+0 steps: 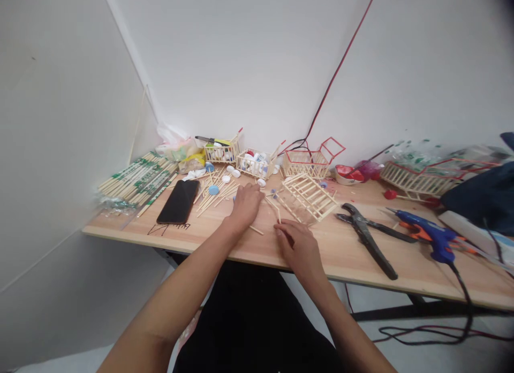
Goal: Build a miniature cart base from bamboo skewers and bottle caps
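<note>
My left hand (246, 206) rests low over the table with its fingers curled down; what lies under the fingertips is hidden. A loose wooden stick (257, 230) sticks out beside its wrist. Between my hands, thin wooden sticks (273, 204) meet at an angle. The fingers of my right hand (297, 242) pinch the lower end of a short wooden stick (280, 217). Just beyond that hand, a cart-like frame of wooden sticks (311, 196) lies tilted on the table. White caps (261, 182) and a pile of loose sticks (217, 193) lie near my left hand.
At left are a phone (179, 202) and packed chopsticks (136, 177). Small stick carts (259, 163) stand along the wall. Large pliers (367, 239) and a blue glue gun (431, 235) lie at right. A red-rimmed stick basket (413, 180) sits behind them.
</note>
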A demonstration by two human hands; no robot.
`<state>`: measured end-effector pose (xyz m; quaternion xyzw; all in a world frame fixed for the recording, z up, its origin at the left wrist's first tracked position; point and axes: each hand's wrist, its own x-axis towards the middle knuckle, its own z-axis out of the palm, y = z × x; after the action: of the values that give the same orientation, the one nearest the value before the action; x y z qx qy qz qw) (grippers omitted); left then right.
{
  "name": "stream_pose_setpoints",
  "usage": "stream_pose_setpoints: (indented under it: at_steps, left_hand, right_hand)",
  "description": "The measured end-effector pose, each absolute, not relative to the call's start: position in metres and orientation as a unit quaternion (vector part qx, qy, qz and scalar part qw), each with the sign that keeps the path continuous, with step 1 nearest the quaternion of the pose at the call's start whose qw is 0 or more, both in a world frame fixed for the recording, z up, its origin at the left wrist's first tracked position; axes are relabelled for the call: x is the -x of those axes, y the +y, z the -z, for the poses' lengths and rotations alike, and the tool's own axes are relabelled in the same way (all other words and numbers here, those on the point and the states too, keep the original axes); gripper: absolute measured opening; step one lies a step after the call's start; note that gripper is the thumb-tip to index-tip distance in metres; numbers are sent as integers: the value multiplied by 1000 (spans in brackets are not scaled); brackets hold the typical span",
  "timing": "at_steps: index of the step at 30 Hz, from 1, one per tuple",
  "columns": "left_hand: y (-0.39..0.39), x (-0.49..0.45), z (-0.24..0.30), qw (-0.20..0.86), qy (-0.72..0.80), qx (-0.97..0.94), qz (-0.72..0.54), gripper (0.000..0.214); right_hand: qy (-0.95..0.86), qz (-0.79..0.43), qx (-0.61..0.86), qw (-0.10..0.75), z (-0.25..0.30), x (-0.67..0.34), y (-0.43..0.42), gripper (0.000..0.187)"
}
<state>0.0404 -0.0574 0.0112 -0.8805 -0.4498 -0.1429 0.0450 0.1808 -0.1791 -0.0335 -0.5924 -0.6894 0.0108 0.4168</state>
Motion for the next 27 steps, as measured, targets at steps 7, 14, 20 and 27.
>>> stream_pose_setpoints:
  at_steps: [7,14,20,27]
  left_hand:
    - [-58,-41,-12,40,-452,879,147,32]
    - [-59,-41,-14,35,-449,881,147,33]
    - [-57,-41,-13,38,-449,881,146,31]
    - [-58,-41,-12,34,-453,879,146,32]
  right_hand:
    - [-689,-12,593,416,34,-181,-179,20]
    - [-690,-11,591,418,33,-181,-180,20]
    - [-687,-16,594,418,33,-181,-179,21]
    - [-689,-15,590,421,33,-181,-180,20]
